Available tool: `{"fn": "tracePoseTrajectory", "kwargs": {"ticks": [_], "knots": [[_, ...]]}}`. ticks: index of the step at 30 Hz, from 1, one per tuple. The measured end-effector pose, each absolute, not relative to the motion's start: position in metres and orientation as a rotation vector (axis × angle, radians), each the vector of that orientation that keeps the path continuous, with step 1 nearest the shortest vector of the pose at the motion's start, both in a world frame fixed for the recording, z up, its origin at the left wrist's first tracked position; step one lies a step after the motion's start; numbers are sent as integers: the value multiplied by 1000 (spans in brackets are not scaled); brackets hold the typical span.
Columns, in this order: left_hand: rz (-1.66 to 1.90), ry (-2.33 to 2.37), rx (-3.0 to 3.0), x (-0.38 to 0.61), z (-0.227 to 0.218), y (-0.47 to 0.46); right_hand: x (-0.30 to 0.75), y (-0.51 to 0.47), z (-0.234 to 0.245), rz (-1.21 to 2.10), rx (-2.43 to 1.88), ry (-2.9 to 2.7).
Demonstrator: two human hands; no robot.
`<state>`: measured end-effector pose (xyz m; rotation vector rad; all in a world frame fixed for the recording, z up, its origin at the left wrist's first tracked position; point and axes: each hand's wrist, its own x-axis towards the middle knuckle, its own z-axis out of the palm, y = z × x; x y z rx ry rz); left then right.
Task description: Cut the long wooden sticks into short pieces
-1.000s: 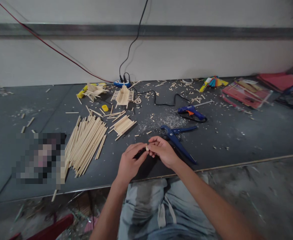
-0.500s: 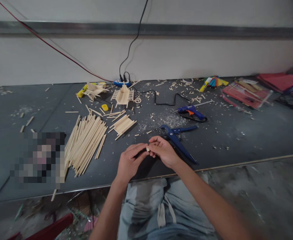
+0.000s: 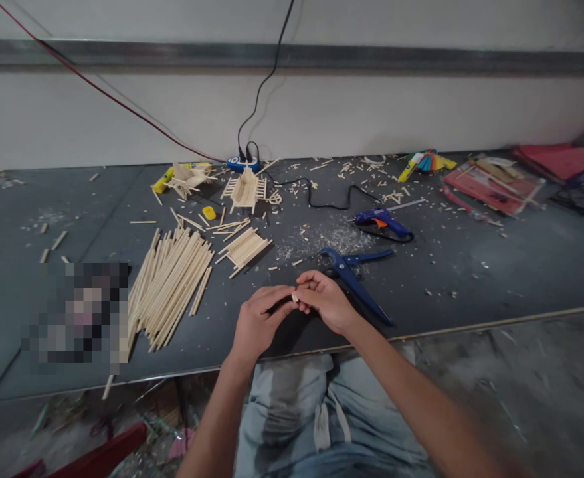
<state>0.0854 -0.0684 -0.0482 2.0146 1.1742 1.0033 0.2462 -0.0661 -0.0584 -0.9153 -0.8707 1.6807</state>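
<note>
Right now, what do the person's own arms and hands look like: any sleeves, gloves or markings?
The left hand and right hand are bare: no gloves, rings or markings show. The left forearm and right forearm are uncovered, with no sleeve, watch or band in view. Light grey-blue trousers with a drawstring cover the lap.

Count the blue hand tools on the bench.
2: blue cutter just beyond the right hand pinching a stick piece; blue glue gun farther back. Others may hide in far-right clutter.
</note>
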Motion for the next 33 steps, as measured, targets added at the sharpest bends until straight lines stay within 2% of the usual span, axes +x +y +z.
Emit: {"fn": "tracePoseTrajectory", "kwargs": {"ticks": [15, 22, 29, 33], "knots": [[1004, 1178, 1987, 87, -46, -69, 246, -67, -55, 1685, -940, -868], [1030, 1471, 1826, 83, -46, -67, 244, -67, -54, 1678, -964, -830], [947, 1614, 2024, 79, -52, -44, 257, -63, -25, 1796, -981, -1025], [871, 1555, 2165, 79, -53, -28, 277, -38, -9, 1716, -1082, -1257]]}}
